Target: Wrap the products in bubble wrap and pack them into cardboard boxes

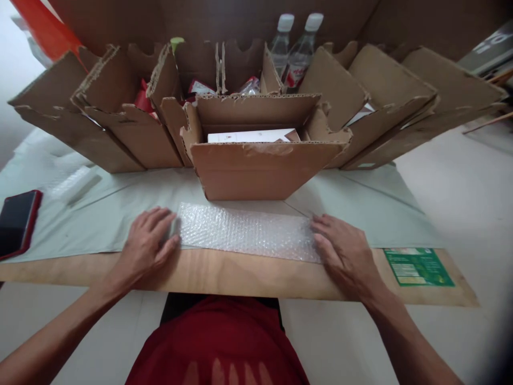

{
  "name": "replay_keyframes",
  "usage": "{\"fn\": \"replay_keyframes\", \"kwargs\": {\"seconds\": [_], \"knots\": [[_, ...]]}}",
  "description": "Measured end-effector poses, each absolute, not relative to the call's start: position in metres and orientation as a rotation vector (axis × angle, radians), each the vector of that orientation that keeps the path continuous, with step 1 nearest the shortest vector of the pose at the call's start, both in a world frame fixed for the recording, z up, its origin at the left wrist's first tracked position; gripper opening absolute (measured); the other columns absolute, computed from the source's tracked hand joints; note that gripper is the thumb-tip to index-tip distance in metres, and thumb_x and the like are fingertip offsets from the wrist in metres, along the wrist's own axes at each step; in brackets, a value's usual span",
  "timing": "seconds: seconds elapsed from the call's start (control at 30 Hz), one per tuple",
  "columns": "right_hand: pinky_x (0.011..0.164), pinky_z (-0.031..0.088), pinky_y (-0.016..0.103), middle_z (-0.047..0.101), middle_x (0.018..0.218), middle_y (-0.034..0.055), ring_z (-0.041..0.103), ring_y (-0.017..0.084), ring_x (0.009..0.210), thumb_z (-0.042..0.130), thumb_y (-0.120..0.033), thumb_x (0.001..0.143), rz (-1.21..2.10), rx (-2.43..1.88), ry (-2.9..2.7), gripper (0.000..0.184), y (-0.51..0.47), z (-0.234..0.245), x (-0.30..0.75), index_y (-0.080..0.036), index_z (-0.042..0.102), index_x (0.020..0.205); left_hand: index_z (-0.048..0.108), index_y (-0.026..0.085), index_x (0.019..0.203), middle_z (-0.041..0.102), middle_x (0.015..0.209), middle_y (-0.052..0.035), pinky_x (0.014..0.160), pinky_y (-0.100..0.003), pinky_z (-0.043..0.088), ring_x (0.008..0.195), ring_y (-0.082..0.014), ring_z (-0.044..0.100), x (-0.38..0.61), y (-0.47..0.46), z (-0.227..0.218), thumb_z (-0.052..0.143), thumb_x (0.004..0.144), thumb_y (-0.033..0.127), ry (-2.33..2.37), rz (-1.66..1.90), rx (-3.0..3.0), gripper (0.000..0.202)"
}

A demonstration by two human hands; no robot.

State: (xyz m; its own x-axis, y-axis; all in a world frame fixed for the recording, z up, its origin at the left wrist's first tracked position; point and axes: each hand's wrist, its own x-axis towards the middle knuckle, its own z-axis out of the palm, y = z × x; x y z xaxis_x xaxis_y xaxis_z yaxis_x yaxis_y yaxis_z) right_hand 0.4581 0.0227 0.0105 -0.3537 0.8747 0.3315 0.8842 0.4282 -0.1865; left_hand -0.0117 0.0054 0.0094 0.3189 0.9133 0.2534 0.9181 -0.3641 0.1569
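Note:
A strip of clear bubble wrap lies flat across the near part of a wooden board. My left hand rests on the strip's left end, fingers curled over a small grey object I cannot make out. My right hand lies flat on the strip's right end, fingers stretched out and pressing it down. Just behind the strip stands an open cardboard box with a white carton inside.
A row of open cardboard boxes runs along the back, holding red packets and two water bottles. A phone in a red case lies at the far left, a bubble wrap roll beside it. A green label sits right.

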Motion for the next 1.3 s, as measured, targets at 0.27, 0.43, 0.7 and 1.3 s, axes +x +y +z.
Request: {"fn": "replay_keyframes", "kwargs": {"seconds": [0.27,0.43,0.7,1.3], "knots": [[0.088,0.052,0.049,0.072,0.13,0.0203,0.068,0.036,0.117,0.043,-0.041,0.099,-0.032,-1.618,-2.406,0.038,0.051,0.013,0.436,-0.015,0.072,0.098,0.073,0.02,0.093,0.069,0.115,-0.0147,0.1,-0.057,0.047,0.111,-0.0356,0.059,0.021,0.015,0.01,0.06,0.09,0.038,-2.096,-0.606,-2.3,0.023],[0.075,0.054,0.042,0.079,0.097,0.0104,0.074,0.03,0.086,0.05,-0.045,0.093,0.309,-1.701,-2.255,0.028,0.026,0.035,0.433,-0.022,0.065,0.085,0.064,0.021,0.081,0.072,0.102,-0.0094,0.089,-0.045,0.051,0.098,-0.0275,0.065,0.024,0.013,0.018,0.058,0.084,0.033,-2.277,-1.04,-2.373,0.014],[0.087,0.06,0.031,0.075,0.126,0.0071,0.074,0.021,0.103,0.061,-0.026,0.092,1.299,-1.307,-2.007,0.053,-0.037,0.054,0.334,-0.027,0.058,0.145,0.067,0.019,0.117,0.067,0.082,0.0006,0.068,-0.028,0.048,0.069,-0.015,0.059,-0.042,0.062,0.058,0.068,0.082,0.035,-2.404,-1.418,-2.166,0.039],[0.067,0.044,0.028,0.061,0.081,0.0015,0.055,0.013,0.071,0.066,-0.037,0.09,2.014,-1.267,-1.582,0.033,-0.036,0.042,0.283,-0.02,0.078,0.115,0.048,0.027,0.153,0.052,0.156,-0.0118,0.119,-0.057,0.044,0.155,-0.0356,0.035,-0.019,-0.072,0.028,0.052,0.084,0.001,-1.678,-0.937,-2.791,0.073]]}}
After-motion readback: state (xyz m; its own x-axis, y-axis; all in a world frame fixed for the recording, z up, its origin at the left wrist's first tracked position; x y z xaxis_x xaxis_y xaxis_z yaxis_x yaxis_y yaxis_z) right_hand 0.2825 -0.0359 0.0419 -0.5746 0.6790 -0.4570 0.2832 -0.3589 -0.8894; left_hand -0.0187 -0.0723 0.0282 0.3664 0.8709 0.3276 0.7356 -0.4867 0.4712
